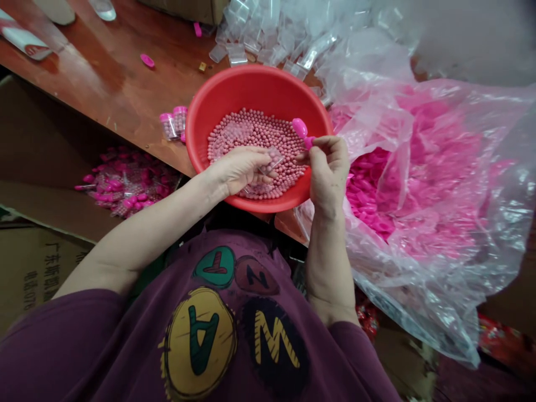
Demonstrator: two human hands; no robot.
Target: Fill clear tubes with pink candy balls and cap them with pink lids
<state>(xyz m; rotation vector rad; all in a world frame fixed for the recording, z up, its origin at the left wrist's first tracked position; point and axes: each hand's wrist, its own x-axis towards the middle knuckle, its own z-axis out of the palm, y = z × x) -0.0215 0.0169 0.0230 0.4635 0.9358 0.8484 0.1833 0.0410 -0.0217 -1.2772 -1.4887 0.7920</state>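
Note:
A red plastic basin point(255, 84) holds many small pink beads point(255, 125). Over the beads, my left hand point(243, 167) has its fingers closed on a small clear plastic container point(272, 159); how full it is I cannot tell. At the basin's right rim, my right hand point(329, 167) pinches a bright pink plastic piece with a spoon-shaped end point(300, 128), which points up and to the left. The two hands are a short way apart. More clear plastic lies among the beads, partly behind my left hand.
Pink plastic pieces point(372, 195) fill a large clear bag point(498, 223) at right. Clear containers point(268, 39) are heaped behind the basin. Two filled, pink-capped containers point(173, 123) lie left of it. Below the table point(104, 106), a carton point(33, 201) holds many filled ones point(129, 184).

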